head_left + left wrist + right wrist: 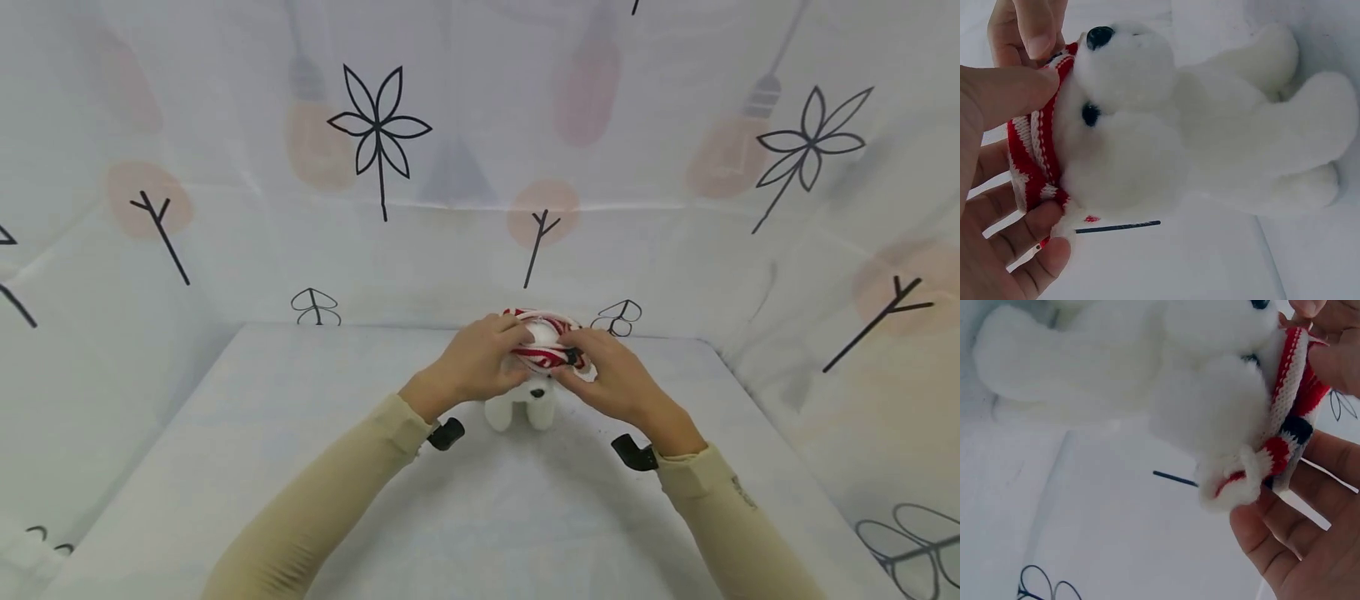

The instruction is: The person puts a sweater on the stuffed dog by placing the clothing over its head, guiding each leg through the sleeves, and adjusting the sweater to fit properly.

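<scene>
A white plush bear with a black nose and black eyes stands upright on the table. Round the top of its head sits a red-and-white knitted garment with a dark patch; white plush shows through its opening. My left hand grips the garment's edge on one side, thumb in front and fingers behind. On the opposite side my right hand pinches the edge near the dark patch. In the right wrist view the knit band lies just above the bear's eyes. Part of the bear's face is hidden by the hands in the head view.
The table has a pale cover. Behind and at both sides hangs a white cloth printed with flowers and twigs. Black wrist cameras sit under both wrists.
</scene>
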Tool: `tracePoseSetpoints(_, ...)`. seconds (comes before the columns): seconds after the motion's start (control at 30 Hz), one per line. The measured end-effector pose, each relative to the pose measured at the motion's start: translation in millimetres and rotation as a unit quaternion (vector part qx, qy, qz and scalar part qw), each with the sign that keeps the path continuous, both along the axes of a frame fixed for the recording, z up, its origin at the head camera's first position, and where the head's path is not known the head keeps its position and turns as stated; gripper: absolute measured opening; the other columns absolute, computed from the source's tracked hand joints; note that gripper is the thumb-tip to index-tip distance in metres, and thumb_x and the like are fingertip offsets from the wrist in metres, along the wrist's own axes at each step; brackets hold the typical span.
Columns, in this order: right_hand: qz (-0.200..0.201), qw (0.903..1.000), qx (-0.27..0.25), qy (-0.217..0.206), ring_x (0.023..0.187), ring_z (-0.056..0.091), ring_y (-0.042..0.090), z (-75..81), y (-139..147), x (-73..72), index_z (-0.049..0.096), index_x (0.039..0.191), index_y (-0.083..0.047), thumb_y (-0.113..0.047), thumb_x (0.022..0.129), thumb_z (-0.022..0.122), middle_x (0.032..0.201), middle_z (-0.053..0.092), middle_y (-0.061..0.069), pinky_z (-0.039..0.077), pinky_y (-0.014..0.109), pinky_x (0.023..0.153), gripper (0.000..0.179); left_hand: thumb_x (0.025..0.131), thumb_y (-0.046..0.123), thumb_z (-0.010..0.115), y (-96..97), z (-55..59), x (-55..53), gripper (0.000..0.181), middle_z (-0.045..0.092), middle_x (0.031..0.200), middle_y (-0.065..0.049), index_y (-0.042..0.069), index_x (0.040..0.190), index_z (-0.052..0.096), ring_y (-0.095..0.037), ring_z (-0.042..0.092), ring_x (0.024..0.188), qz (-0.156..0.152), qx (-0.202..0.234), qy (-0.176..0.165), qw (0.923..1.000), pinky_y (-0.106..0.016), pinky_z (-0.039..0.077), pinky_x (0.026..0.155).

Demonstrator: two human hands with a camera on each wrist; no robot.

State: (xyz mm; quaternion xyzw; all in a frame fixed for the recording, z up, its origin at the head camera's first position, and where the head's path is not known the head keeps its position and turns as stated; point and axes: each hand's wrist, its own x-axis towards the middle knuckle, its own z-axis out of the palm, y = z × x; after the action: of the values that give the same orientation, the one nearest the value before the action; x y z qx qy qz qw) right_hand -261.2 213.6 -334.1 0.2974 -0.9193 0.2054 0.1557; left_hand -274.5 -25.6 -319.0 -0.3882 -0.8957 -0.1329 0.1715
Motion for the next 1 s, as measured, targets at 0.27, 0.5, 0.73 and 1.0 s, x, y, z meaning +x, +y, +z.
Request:
tracePoseSetpoints(0.27,-0.013,0.9978,0.029,-0.058,0.108,0.051,0.023,-7.0,7,-4.7,0.041,0.140,-0.017,-0.068,0.073,0.067,0.140,0.044,0.006,0.047,0.047,0.087,0.088,0.074,0.057,0.073,-0.8,-7.7,-1.3,0.071,0.050,0.128,0.001,0.019,0.130,0.051,-0.024,0.040,0.121,0.041,-0.057,0.036,0.9969,-0.041,0.034,0.102)
tracePoseSetpoints(0.5,0.027,0.9988,0.019,-0.037,0.112,0.052,0.021,-23.8,13,-16.4,0.034,0.143,-0.019,-0.052,0.070,0.080,0.142,0.041,0.001,0.047,0.044,0.091,0.093,0.074,0.047,0.079,-3.1,-21.6,-6.6,0.076,0.046,0.131,-0.002,0.020,0.135,0.043,-0.022,0.039,0.127,0.022,-0.024,0.031,0.9990,-0.038,0.037,0.103)
tracePoseSetpoints(0.73,0.075,0.9966,-0.035,-0.003,0.116,0.050,0.020,-35.4,12,-26.0,0.035,0.141,-0.015,-0.030,0.074,0.083,0.139,0.042,0.002,0.046,0.042,0.093,0.083,0.077,0.035,0.080,-1.7,-33.3,-8.9,0.078,0.038,0.134,-0.008,0.018,0.139,0.038,-0.019,0.045,0.120,0.001,0.043,-0.039,0.9983,-0.033,0.041,0.100)
tracePoseSetpoints(1.0,0.128,0.9881,-0.074,0.041,0.118,0.048,0.017,-46.2,8,-35.5,0.037,0.139,-0.013,-0.018,0.071,0.085,0.138,0.043,0.004,0.047,0.038,0.091,0.083,0.075,0.025,0.083,-1.0,-43.8,-9.5,0.080,0.032,0.134,-0.012,0.020,0.138,0.033,-0.024,0.048,0.118,-0.013,0.118,-0.097,0.9881,-0.037,0.044,0.097)
